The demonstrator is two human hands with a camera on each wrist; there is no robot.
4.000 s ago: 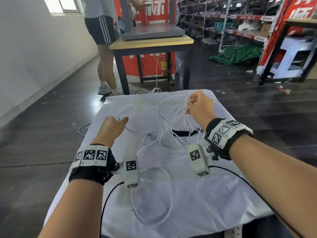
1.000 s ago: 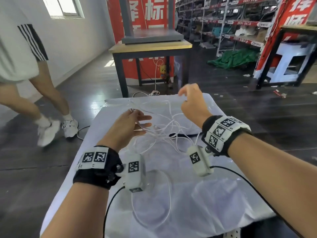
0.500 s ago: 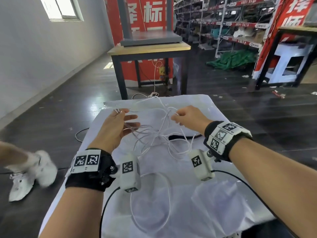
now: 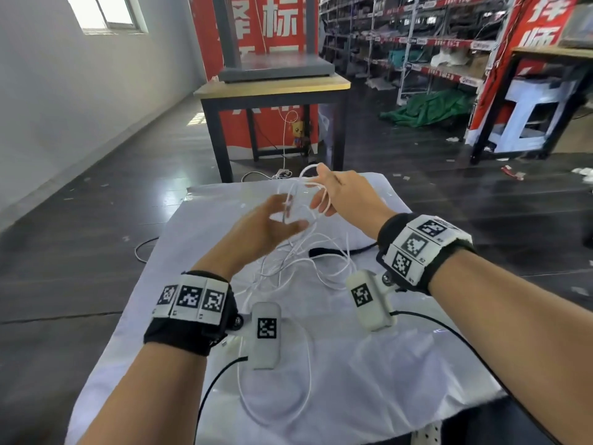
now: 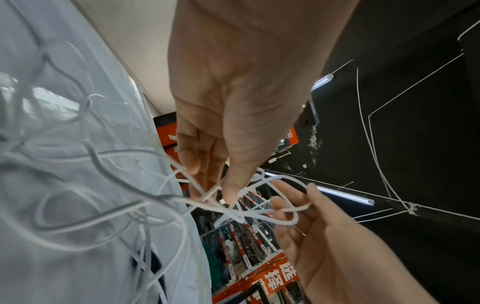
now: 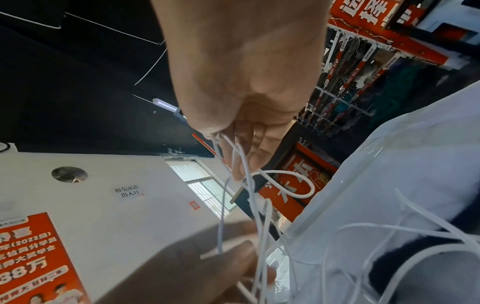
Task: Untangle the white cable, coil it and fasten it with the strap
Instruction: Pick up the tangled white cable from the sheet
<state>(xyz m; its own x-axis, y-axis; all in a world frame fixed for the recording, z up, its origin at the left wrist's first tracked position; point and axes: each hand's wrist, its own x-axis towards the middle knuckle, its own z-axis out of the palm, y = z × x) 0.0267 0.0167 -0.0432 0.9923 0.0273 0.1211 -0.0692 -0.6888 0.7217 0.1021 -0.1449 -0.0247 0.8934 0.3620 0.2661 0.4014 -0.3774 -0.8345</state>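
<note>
The table (image 4: 369, 396) under its white cover carries most of my tangled white cable (image 4: 308, 258), one loop near the front edge. The black strap (image 4: 324, 252) lies mid-table. My right hand (image 4: 349, 195) pinches raised strands over the far edge; my left hand (image 4: 260, 226) pinches strands just beside it.

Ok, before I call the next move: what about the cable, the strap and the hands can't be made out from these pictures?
- White cable ends: no plug shows in any view; the strands overlap.
- Black strap: head view, partly under the right hand and cable loops; its fastener is hidden.
- Left hand: motion-blurred in the head and right wrist views; only the left wrist view shows its pinch.
- The knot's path: too tangled to trace.
</note>
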